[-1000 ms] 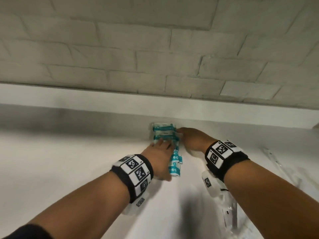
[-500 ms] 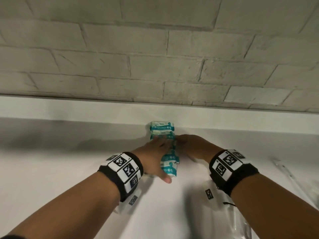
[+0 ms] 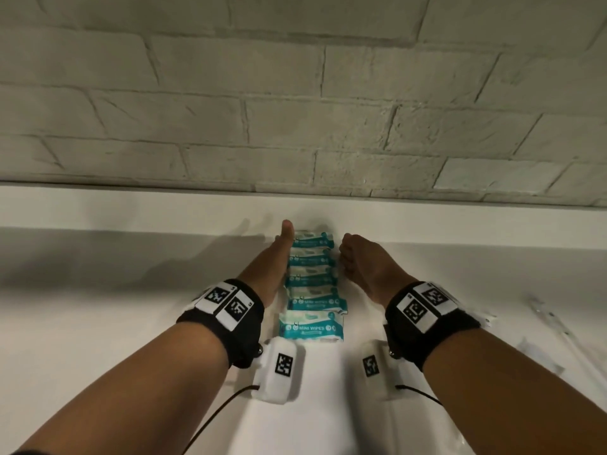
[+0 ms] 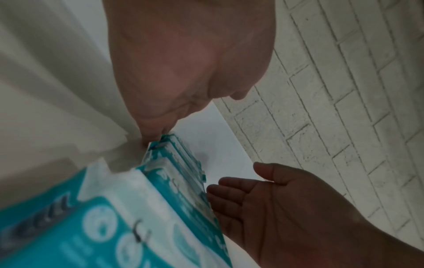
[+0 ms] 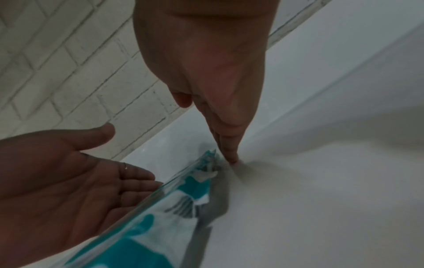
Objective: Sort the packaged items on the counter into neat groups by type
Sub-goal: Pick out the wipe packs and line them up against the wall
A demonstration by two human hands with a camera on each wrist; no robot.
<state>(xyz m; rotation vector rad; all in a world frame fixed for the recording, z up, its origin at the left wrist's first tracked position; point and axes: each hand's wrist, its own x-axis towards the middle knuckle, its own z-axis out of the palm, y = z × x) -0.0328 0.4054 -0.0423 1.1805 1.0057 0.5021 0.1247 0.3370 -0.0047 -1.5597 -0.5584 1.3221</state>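
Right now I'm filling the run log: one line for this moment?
left hand: flat against wipes row | right hand: fingers straight, at opposite side | packs: overlapped on counter

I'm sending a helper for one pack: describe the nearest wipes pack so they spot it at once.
Find the white counter below the brick wall. A row of teal wipes packs runs out from the wall between two hands. Yours is the nearest wipes pack, the front one, reading MINI WIPES.

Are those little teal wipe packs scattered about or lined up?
Lined up. The wipe packs lie flat in one overlapping row running toward the wall, with the left hand and right hand flanking its sides.
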